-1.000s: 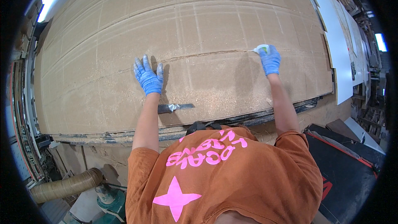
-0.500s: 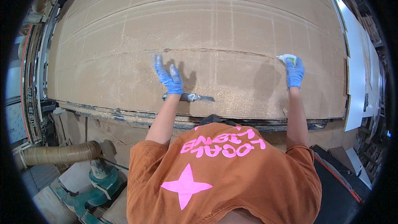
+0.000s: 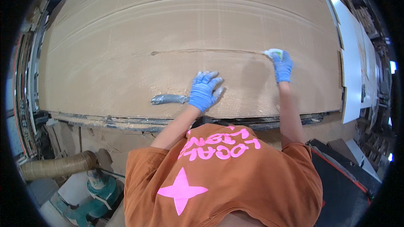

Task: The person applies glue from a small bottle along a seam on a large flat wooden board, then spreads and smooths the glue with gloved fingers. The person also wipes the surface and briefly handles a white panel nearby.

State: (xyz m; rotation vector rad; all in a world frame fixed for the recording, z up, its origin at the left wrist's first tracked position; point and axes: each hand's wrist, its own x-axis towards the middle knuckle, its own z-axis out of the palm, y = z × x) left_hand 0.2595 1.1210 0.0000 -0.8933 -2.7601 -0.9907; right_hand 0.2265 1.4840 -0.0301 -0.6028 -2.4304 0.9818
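A large brown fibreboard sheet (image 3: 168, 38) lies flat in front of me, with a thin cut groove (image 3: 202, 51) running across it. My right hand (image 3: 283, 66), in a blue glove, grips a small white and green squeeze bottle (image 3: 272, 52) whose tip touches the groove's right end. My left hand (image 3: 204, 91), also gloved in blue, rests flat on the board with its fingers spread. Its palm lies over the right end of a grey metal scraper (image 3: 168, 99) that sits on the sawdust.
The board's near edge (image 3: 168, 120) is dark and dusty. White panels (image 3: 351, 59) stand at the right. A ribbed tan dust hose (image 3: 57, 166) and a teal machine part (image 3: 99, 193) sit at lower left. A black case with a red edge (image 3: 345, 180) is at lower right.
My left hand has come down the board from above the scraper onto its right end. My right hand still holds the bottle at the groove. My head has shifted, so the view sits differently.
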